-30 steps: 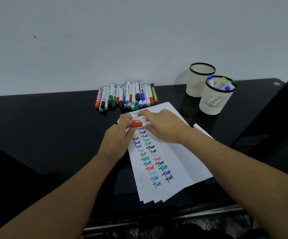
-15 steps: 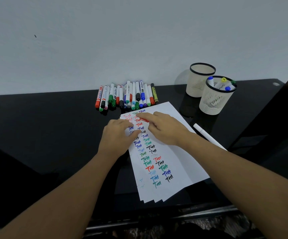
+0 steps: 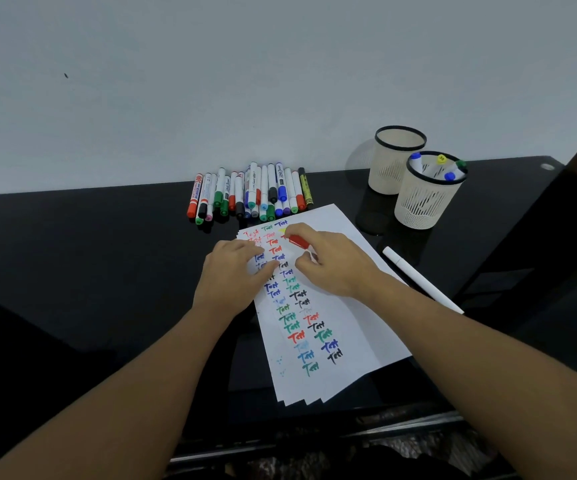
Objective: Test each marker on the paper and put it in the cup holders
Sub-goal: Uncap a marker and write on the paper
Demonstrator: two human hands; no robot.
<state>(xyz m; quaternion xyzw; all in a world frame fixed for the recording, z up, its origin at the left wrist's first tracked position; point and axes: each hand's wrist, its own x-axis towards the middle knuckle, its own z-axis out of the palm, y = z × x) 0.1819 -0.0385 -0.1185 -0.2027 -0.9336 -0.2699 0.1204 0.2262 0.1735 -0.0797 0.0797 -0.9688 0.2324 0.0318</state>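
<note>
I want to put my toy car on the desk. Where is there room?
Bare black desk lies left of the paper and the left hand. It is crowded at the marker pile, the two cup holders and the white marker.

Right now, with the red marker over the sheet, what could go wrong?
The right hand holds the red marker over earlier test words, so a new mark may overlap them. The left hand rests on the paper across written ink and could smudge it. The white pen lies near the table's edge and might roll off.
</note>
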